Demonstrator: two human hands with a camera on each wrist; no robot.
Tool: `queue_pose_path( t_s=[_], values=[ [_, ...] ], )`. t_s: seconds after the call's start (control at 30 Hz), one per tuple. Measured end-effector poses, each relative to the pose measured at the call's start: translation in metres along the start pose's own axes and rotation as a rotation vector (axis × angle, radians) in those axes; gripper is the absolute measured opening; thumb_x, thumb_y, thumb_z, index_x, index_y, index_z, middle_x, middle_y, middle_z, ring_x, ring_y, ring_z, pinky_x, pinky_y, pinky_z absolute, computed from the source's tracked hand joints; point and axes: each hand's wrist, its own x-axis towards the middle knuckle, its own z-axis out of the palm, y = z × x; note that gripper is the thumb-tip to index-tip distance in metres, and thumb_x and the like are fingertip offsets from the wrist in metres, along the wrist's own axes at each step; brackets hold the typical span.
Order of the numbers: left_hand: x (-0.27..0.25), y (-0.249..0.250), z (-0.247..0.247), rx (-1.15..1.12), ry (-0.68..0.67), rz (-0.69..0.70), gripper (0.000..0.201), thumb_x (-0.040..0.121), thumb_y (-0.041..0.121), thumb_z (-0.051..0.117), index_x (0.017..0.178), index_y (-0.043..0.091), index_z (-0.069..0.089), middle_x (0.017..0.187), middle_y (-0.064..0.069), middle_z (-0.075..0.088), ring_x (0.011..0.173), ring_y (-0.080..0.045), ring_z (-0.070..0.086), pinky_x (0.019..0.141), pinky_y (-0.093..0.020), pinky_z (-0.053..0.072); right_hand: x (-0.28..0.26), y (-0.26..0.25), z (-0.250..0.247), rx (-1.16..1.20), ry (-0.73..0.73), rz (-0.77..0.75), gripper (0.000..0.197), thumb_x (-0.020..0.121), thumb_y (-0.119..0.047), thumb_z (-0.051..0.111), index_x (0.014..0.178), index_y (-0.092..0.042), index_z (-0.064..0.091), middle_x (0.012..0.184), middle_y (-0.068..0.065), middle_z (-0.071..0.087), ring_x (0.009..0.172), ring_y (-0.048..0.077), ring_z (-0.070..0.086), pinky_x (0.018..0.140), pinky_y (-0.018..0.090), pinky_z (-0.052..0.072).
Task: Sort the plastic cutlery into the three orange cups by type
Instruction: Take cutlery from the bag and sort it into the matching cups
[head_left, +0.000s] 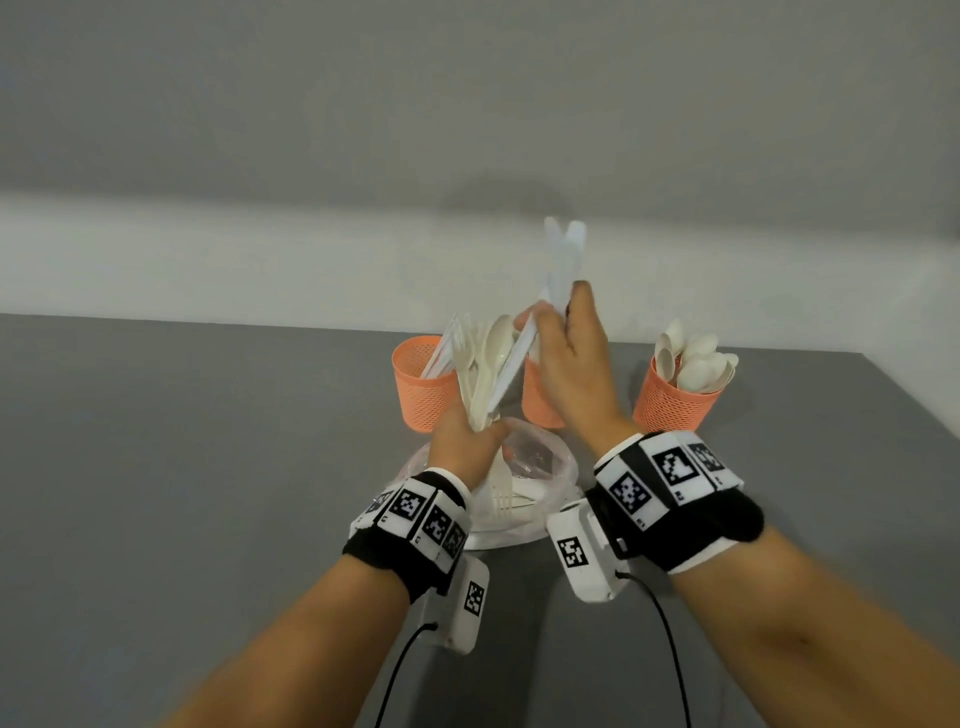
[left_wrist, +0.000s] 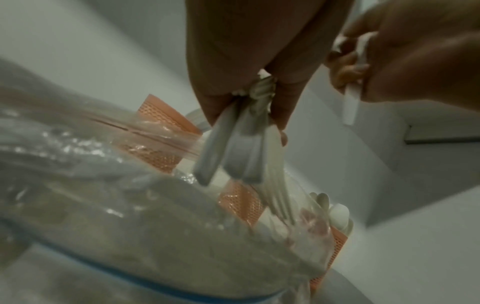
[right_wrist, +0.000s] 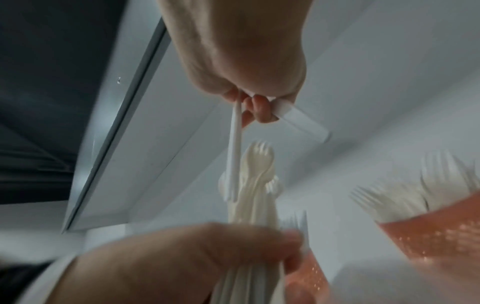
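Three orange mesh cups stand at the back of the table: the left cup (head_left: 423, 384) holds knives, the middle cup (head_left: 537, 400) is half hidden behind my right hand, and the right cup (head_left: 675, 402) is full of spoons. My left hand (head_left: 475, 426) grips a mixed bundle of white forks, spoons and knives (head_left: 483, 364) by the handles, upright. My right hand (head_left: 558, 319) pinches white knives (head_left: 563, 254) that stick up above it; one knife (right_wrist: 235, 154) slants down against the bundle. In the right wrist view the forks' cup (right_wrist: 428, 236) shows at the right.
A clear plastic bag (head_left: 540, 462) with more white cutlery lies on the grey table (head_left: 208, 467) just in front of the cups, under my hands. A pale wall (head_left: 260, 249) runs behind the cups. The table's right edge (head_left: 914, 400) is close to the spoon cup.
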Motion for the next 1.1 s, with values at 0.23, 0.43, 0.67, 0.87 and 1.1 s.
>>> queue_pose_path(
  t_s=[0.23, 0.43, 0.67, 0.87, 1.1],
  values=[
    [0.011, 0.008, -0.017, -0.488, -0.128, -0.208, 0.021, 0.086, 0.004, 0.061, 0.104, 0.004, 0.049, 0.067, -0.004, 0.057, 0.05, -0.015, 0.061, 0.054, -0.029, 0.051, -0.01, 0.017, -0.019, -0.05, -0.022, 0.112, 0.016, 0.1, -0.022, 0.035, 0.101, -0.009, 0.046, 0.073, 0.011, 0.052, 0.061, 0.016, 0.053, 0.059, 0.022, 0.041],
    [0.021, 0.02, -0.022, -0.61, -0.145, -0.249, 0.025, 0.086, 0.004, 0.059, 0.111, 0.004, 0.058, 0.084, -0.012, 0.062, 0.075, -0.023, 0.063, 0.057, -0.033, 0.057, -0.043, 0.045, -0.012, -0.106, -0.325, 0.202, 0.013, 0.086, -0.017, 0.065, 0.077, -0.01, 0.059, 0.063, -0.005, 0.06, 0.05, -0.002, 0.053, 0.053, 0.016, 0.043],
    [0.027, 0.013, -0.034, -0.637, -0.078, -0.208, 0.02, 0.086, 0.007, 0.06, 0.104, 0.006, 0.051, 0.071, -0.008, 0.057, 0.052, -0.016, 0.059, 0.05, -0.027, 0.052, -0.029, 0.06, -0.008, -0.031, -0.299, 0.337, 0.011, 0.096, -0.026, 0.047, 0.095, -0.016, 0.051, 0.062, -0.001, 0.047, 0.051, 0.012, 0.042, 0.049, 0.025, 0.038],
    [0.027, 0.013, -0.067, -0.607, 0.051, -0.195, 0.015, 0.088, 0.016, 0.061, 0.081, 0.012, 0.048, 0.046, 0.003, 0.049, 0.035, -0.01, 0.046, 0.04, -0.02, 0.042, 0.024, 0.039, 0.015, 0.185, -0.288, 0.248, 0.017, 0.099, -0.011, 0.033, 0.093, -0.019, 0.046, 0.07, 0.001, 0.051, 0.068, 0.015, 0.053, 0.075, 0.027, 0.046],
    [0.026, 0.011, -0.099, -0.618, 0.03, -0.227, 0.015, 0.093, 0.011, 0.048, 0.079, 0.012, 0.05, 0.044, 0.001, 0.052, 0.033, -0.011, 0.046, 0.039, -0.018, 0.043, 0.067, 0.026, 0.093, 0.308, -0.209, 0.058, 0.013, 0.1, -0.013, 0.035, 0.093, -0.022, 0.043, 0.085, -0.001, 0.061, 0.097, 0.014, 0.057, 0.087, 0.016, 0.037]
  ],
)
